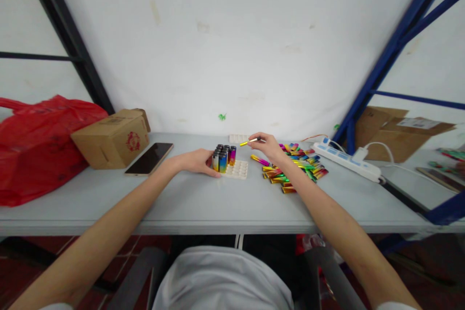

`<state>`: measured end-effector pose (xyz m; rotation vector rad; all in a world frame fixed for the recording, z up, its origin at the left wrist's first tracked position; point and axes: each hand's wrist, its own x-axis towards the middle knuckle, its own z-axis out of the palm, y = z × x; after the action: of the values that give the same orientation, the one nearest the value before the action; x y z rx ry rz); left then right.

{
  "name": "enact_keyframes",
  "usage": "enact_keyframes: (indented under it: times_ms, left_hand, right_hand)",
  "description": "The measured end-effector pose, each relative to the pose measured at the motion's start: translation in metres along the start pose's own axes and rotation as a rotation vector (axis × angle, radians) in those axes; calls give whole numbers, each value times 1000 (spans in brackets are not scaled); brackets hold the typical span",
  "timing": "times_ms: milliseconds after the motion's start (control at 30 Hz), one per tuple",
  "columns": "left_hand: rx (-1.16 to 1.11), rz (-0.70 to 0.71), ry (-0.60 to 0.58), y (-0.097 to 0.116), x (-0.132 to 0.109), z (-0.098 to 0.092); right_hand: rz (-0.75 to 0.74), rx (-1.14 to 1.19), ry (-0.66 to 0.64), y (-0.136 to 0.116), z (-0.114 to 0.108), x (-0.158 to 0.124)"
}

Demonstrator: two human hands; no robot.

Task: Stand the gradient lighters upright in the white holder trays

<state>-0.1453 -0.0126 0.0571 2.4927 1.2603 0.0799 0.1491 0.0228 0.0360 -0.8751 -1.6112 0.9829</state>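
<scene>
A white tray (pixel 240 170) with rows of round holes sits in the middle of the table. Several shiny coloured lighters (pixel 223 163) with black tops stand upright in its left part. My left hand (pixel 199 162) curls around the tray's left end, thumb at the front, beside the standing lighters. In the fingertips of my right hand (pixel 268 145) is a slim gold lighter (pixel 244 144) with a dark end, held tilted above the tray's right side. Under and beside my right forearm lies a loose pile of metallic lighters (pixel 308 164) in mixed colours.
Another white tray (pixel 238 138) lies against the wall. On the left are a phone (pixel 150 159), a cardboard box (pixel 112 140) and a red plastic bag (pixel 47 145). To the right, a white power strip (pixel 347 161) with cords lies before an open carton (pixel 392 133) and blue frame posts.
</scene>
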Motion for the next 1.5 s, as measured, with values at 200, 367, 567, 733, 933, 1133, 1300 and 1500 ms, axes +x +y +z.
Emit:
enact_keyframes:
  times_ms: [200, 367, 567, 733, 933, 1133, 1300, 1500]
  left_hand:
    - [-33, 32, 1, -8, 3, 4]
    - [-18, 22, 11, -6, 2, 3]
    - [-18, 40, 13, -2, 0, 1]
    - [-43, 49, 10, -3, 1, 1]
    - [-23, 33, 0, 0, 0, 0]
    - [-29, 39, -2, 1, -1, -1]
    - [-31, 26, 1, 1, -2, -1]
    - [-21, 30, -1, 4, -3, -2]
  right_hand:
    - [116, 316, -43, -16, 17, -6]
    - [143, 336, -109, -22, 17, -11]
    - [171, 225, -221, -22, 20, -15]
    - [122, -75, -123, -17, 22, -11]
    - [-58, -539, 77, -11, 28, -11]
    - [-96, -598, 61, -16, 36, -14]
    - [-126, -604, 72, -20, 37, -17]
    - [-152, -644, 68, -21, 39, -19]
